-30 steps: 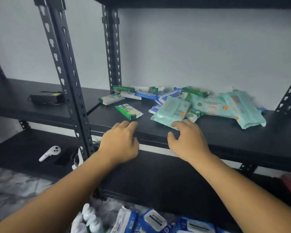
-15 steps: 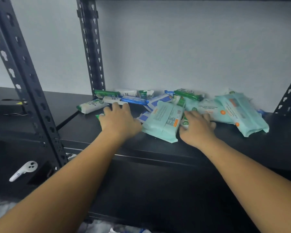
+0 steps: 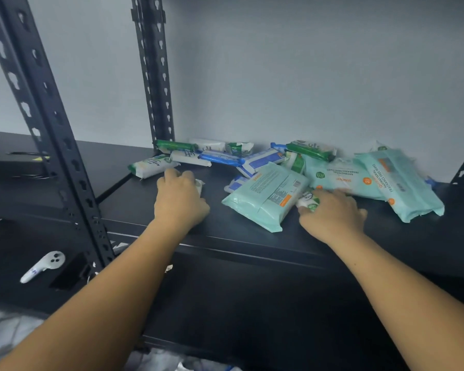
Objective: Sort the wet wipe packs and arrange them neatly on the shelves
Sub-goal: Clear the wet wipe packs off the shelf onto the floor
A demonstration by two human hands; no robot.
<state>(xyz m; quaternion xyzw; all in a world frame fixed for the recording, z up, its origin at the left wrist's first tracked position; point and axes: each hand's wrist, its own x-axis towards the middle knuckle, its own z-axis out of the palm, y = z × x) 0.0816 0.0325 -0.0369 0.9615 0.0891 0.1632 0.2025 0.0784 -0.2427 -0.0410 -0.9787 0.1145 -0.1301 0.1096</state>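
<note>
A jumble of wet wipe packs lies on the black shelf (image 3: 225, 236) against the wall. Three large mint packs (image 3: 268, 196) sit at the middle and right. Small green-and-white packs (image 3: 153, 166) and blue-and-white packs (image 3: 220, 158) lie behind and to the left. My left hand (image 3: 180, 199) covers a small green-and-white pack, gripping it; only its white end (image 3: 200, 183) shows. My right hand (image 3: 332, 212) holds another small green-and-white pack (image 3: 308, 200) beside the front mint pack.
Black perforated uprights (image 3: 46, 129) stand at the left, with another (image 3: 156, 76) at the back. A white controller (image 3: 42, 266) lies on the lower left shelf. A dark box (image 3: 16, 163) sits on the neighbouring shelf at left. The shelf's front strip lies between my hands.
Both hands moved from the shelf's front edge into the pile. The left hand now covers the small green pack that lay apart; the right hand has taken a small pack beside the mint one.
</note>
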